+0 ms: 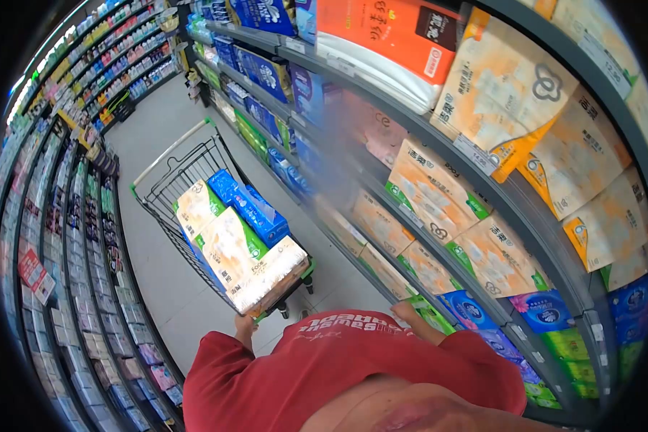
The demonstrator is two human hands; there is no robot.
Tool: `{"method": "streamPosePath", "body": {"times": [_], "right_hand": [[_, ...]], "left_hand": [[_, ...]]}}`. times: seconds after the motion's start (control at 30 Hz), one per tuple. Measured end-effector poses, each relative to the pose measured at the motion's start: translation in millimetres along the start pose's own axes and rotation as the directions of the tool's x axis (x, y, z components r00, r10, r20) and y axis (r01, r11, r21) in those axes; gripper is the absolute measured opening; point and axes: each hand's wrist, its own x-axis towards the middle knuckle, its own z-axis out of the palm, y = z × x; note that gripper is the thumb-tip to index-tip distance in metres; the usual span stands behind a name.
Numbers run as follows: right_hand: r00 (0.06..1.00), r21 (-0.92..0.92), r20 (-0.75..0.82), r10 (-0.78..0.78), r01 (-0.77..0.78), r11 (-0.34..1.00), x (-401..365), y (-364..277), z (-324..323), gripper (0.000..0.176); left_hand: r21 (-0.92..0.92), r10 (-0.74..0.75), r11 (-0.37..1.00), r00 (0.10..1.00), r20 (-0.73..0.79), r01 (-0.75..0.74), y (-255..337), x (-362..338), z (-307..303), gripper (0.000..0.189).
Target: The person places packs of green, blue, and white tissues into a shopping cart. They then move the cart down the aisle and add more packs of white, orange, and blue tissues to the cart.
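A wire shopping cart (167,171) with green corner trim stands in the aisle before me. My left hand (245,325) is closed at the near left corner of the cart, on its handle, which the load mostly hides. In the cart lie cream-and-orange tissue packs (227,245) with green edges and blue tissue packs (255,212). My right hand (409,315) hangs low on the right, away from the cart and close to the lower shelf packs (383,270). Its fingers are too small and partly hidden to make out.
On the right, a tall shelf unit (450,147) carries cream, orange, blue and green tissue packs, with one orange-red pack (389,36) high up. Shelves of small packages (79,288) line the left. Grey tiled floor (151,119) runs ahead towards shelves of bottles (122,57).
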Motion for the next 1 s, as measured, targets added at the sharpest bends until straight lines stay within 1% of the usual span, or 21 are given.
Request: {"method": "streamPosePath", "body": {"times": [0.07, 0.2, 0.27, 0.33, 0.37, 0.4, 0.43, 0.47, 0.5, 0.53, 0.57, 0.6, 0.63, 0.7, 0.73, 0.77, 0.83, 0.87, 0.93, 0.97, 1.0], "right_hand": [[0.992, -0.051, 0.025, 0.121, -0.119, 0.992, -16.0, 21.4, -5.0, 0.036], [0.968, -0.007, 0.072, 0.239, -0.239, 0.971, -25.9, 66.7, -10.0, 0.037], [0.982, -0.276, 0.172, -0.077, 0.123, 0.953, -15.8, 92.1, -9.5, 0.034], [0.983, -0.411, 0.132, -0.125, 0.169, 0.896, -6.5, 88.4, -13.3, 0.030], [0.946, -0.575, 0.164, -0.280, 0.322, 0.752, -4.9, 80.5, -21.4, 0.028], [0.873, -0.699, 0.236, -0.426, 0.457, 0.550, -4.0, 72.8, -27.4, 0.027], [0.924, -0.303, 0.009, -0.383, 0.367, 0.879, 2.4, 72.5, -22.1, 0.026], [0.968, 0.197, -0.155, -0.196, 0.225, 0.954, 17.3, 81.8, -12.8, 0.024], [0.947, -0.017, -0.088, -0.309, 0.308, 0.951, 36.3, 89.1, -19.1, 0.022], [0.917, -0.215, 0.006, -0.400, 0.392, 0.895, 47.4, 99.1, -25.1, 0.020], [0.919, -0.224, 0.061, -0.390, 0.394, 0.892, 39.6, 84.8, -27.7, 0.020], [0.982, 0.093, 0.004, -0.191, 0.190, 0.977, 25.5, 49.0, -36.7, 0.019], [0.999, 0.400, 0.006, 0.038, -0.037, 0.916, 11.3, 23.6, -47.8, 0.018], [0.991, 0.315, 0.108, 0.075, -0.105, 0.943, 4.5, 21.9, -60.2, 0.022], [0.977, 0.249, 0.183, 0.113, -0.157, 0.956, 3.1, 21.7, -60.4, 0.029], [0.972, 0.240, 0.204, 0.118, -0.166, 0.956, 12.6, 41.8, -55.9, 0.029], [0.957, -0.187, 0.285, 0.054, 0.000, 0.982, 54.2, 132.3, -39.4, 0.027], [0.954, -0.178, 0.294, 0.060, -0.006, 0.984, 67.2, 167.4, -32.1, 0.027], [0.916, -0.236, 0.310, -0.254, 0.333, 0.913, 79.1, 212.1, -24.7, 0.018], [0.964, -0.133, 0.255, -0.076, 0.113, 0.985, 53.9, 174.7, -30.1, 0.019], [0.976, 0.013, 0.188, 0.112, -0.116, 0.993, 30.1, 140.7, -34.8, 0.019]], "left_hand": [[0.001, -0.005, 1.000, 0.999, 0.038, 0.005, 3.1, 2.4, 4.5, 0.034], [0.002, -0.005, 1.000, 1.000, -0.007, 0.005, -0.4, -8.0, 17.0, 0.034], [-0.053, 0.044, 0.998, 0.999, -0.005, -0.045, 2.7, -13.2, 21.6, 0.034], [-0.164, 0.081, 0.983, 0.997, -0.006, -0.081, -3.2, -14.6, 27.9, 0.034], [-0.191, 0.167, 0.969, 0.985, 0.041, -0.157, -11.5, -7.8, 32.8, 0.034], [-0.225, 0.249, 0.948, 0.965, 0.077, -0.226, -22.5, -1.8, 32.9, 0.033], [-0.126, 0.230, 0.965, 0.973, -0.017, -0.231, -19.9, -7.0, 39.7, 0.037], [-0.048, 0.265, 0.962, 0.963, -0.054, -0.267, -19.4, -9.6, 42.9, 0.043], [-0.010, 0.284, 0.958, 0.951, -0.118, -0.287, -33.7, 6.8, 51.9, 0.046], [0.052, 0.407, 0.912, 0.886, -0.222, -0.406, -47.8, 19.1, 61.0, 0.043], [0.000, 0.245, 0.969, 0.953, -0.177, -0.249, -16.3, -23.3, 59.9, 0.039], [-0.053, 0.134, 0.989, 0.985, -0.105, -0.140, 2.7, -44.9, 59.4, 0.040], [-0.018, 0.123, 0.992, 0.982, -0.146, -0.127, 5.4, -48.6, 65.7, 0.041], [0.083, 0.118, 0.991, 0.981, -0.151, -0.106, -15.2, -24.1, 80.4, 0.043], [0.032, 0.030, 0.999, 0.991, -0.130, -0.026, 15.0, -62.5, 78.6, 0.035], [0.021, 0.036, 0.999, 0.992, -0.124, -0.034, 19.5, -70.4, 82.1, 0.033], [0.026, 0.039, 0.999, 0.992, -0.120, -0.036, 9.3, -70.3, 93.2, 0.031], [0.034, 0.053, 0.998, 0.992, -0.118, -0.049, 7.6, -70.7, 98.6, 0.031], [0.050, 0.075, 0.996, 0.992, -0.103, -0.071, 12.8, -74.8, 108.6, 0.030], [0.045, 0.052, 0.998, 0.995, -0.082, -0.049, 15.5, -80.4, 113.4, 0.030], [0.038, 0.030, 0.999, 0.998, -0.061, -0.028, 19.5, -87.1, 117.9, 0.030]]}}
